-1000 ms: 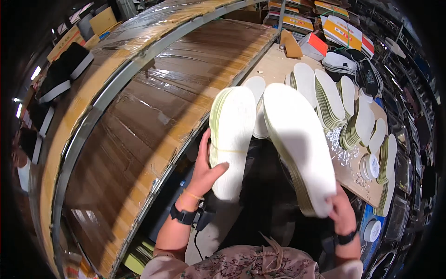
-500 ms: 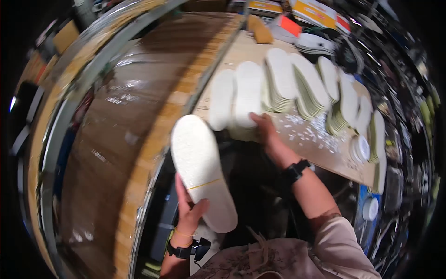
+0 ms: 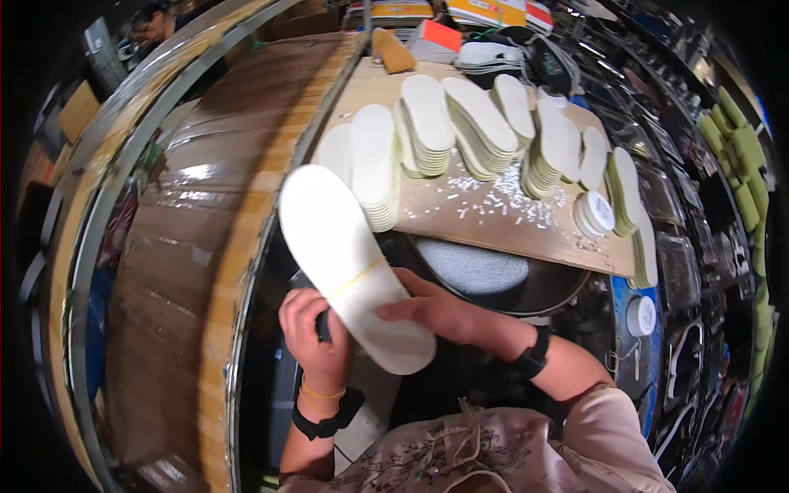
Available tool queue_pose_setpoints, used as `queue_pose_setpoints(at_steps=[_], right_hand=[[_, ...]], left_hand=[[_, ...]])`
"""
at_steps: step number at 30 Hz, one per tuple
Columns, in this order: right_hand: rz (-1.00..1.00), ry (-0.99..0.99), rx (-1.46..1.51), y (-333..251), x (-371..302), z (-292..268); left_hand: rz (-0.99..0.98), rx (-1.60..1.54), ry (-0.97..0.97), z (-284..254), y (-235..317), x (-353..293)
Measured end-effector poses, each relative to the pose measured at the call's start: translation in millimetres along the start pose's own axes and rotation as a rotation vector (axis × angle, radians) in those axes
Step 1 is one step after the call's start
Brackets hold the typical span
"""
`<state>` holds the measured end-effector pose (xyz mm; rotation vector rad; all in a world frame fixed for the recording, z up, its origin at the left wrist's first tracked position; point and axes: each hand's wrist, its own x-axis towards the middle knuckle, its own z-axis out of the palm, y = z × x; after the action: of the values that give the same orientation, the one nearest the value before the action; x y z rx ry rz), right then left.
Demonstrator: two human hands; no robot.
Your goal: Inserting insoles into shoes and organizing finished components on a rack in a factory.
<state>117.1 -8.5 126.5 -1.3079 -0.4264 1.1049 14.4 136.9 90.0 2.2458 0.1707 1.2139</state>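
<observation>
A white shoe insole (image 3: 341,234) with a thin yellow band across its middle slants in front of me; whether it is one or a bundle I cannot tell. My right hand (image 3: 431,311) grips it near its lower end, thumb on top and fingers at the far edge. Against its left edge, my left hand (image 3: 315,329) is curled closed; a small dark thing shows between thumb and fingers, its kind unclear. Yellow bands (image 3: 320,394) circle my left wrist. Beyond stands the nearest stack of insoles (image 3: 374,156), partly behind the held one.
Several more insole stacks (image 3: 485,123) stand on a wooden board (image 3: 436,214), among white scraps (image 3: 501,197) and round white lids (image 3: 596,215). Below the board's front edge sits a round dark basin (image 3: 526,300). A metal-edged rack (image 3: 271,222) with wrapped cardboard runs along the left.
My right hand has left the stack on the board and now grips the held insole. My left hand has curled closed at its edge. The view has shifted right.
</observation>
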Motion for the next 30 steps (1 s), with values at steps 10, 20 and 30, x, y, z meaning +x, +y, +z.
queue_pose_setpoints(at_steps=[10,20,30], right_hand=[[0.346,-0.489,0.02,-5.1,-16.6,-22.0],[0.381,-0.167,0.348,9.7,-13.8,-68.0],[0.039,-0.027,0.287,-1.0,6.1,-45.0]], left_hand=[[-0.596,-1.734,-1.025,-94.0,-7.8,-15.3],[-0.864,-1.726,-0.176,-81.1,-4.3,30.2],[-1.034,-1.503,-0.108,-39.6,-31.5,21.9]])
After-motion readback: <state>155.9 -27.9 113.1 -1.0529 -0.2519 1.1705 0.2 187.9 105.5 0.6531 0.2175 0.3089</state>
